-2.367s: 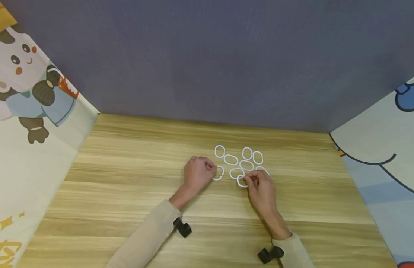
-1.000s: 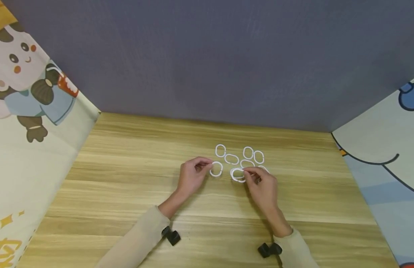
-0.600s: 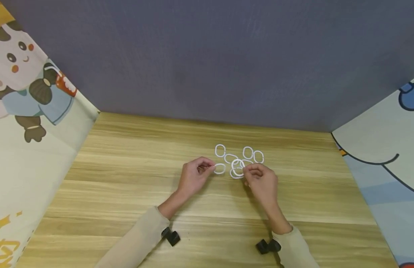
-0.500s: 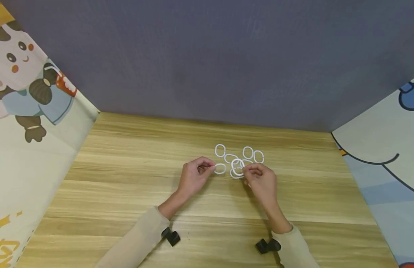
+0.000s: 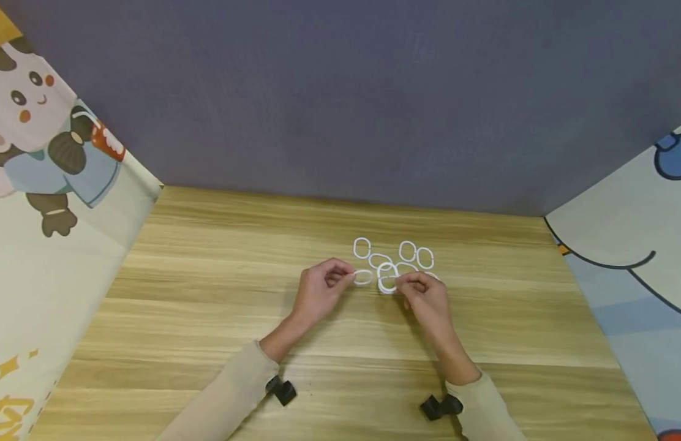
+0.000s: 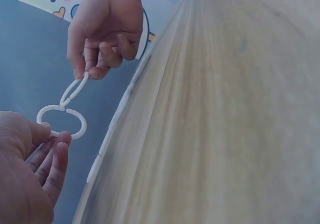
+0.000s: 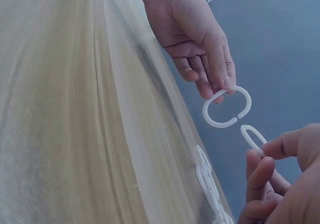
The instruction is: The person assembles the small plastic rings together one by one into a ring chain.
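Observation:
My left hand pinches a white oval ring with a small gap in it, between thumb and fingertips. My right hand pinches a second ring of the same kind, thumb against fingers. Both rings are raised above the table, as the wrist views show. The gap of the left ring faces the other ring's tip; the two overlap in the left wrist view, while the right wrist view has a narrow space between them. In the head view the right hand's ring overlaps other rings lying below it.
Several more white rings lie loosely grouped on the wood-grain table, among them one ring at the far left of the group and one ring at the right. A dark panel stands behind, with cartoon-printed panels either side.
The right hand has raised its ring and brought it left, closer to the left hand's ring. The left hand has lifted its ring and turned it, so it looks flatter from above.

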Demonstrator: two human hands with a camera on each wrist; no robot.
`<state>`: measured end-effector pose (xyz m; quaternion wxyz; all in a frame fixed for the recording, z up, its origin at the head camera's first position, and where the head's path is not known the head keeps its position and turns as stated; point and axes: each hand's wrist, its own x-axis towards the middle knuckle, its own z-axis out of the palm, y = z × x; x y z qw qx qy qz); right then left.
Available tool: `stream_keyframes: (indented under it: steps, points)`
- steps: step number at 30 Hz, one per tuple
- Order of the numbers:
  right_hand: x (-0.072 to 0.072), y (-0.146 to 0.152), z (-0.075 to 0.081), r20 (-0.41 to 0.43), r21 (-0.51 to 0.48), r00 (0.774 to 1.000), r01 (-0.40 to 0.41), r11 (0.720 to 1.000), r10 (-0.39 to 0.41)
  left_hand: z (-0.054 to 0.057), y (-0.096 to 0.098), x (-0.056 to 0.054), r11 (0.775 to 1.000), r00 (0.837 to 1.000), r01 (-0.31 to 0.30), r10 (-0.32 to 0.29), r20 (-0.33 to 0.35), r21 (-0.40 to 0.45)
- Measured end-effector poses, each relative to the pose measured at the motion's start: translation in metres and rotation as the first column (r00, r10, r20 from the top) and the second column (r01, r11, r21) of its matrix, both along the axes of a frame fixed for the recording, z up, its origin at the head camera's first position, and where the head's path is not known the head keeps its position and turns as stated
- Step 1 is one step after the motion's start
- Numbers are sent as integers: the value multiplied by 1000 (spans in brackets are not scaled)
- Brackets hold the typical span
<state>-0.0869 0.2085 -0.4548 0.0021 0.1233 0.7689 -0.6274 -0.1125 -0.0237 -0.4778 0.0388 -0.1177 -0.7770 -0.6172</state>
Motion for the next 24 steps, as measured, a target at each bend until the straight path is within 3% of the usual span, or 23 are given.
stream_keyframes:
  steps: [12,24]
  points:
    - [-1,-1,0,20,-23,1000,-15,1000,16,3,2,1,992,993,94,-100,69,87]
    - [0,-4,-2,42,-25,998,-36,999,37,2,2,3,989,991,115,-121,65,92]
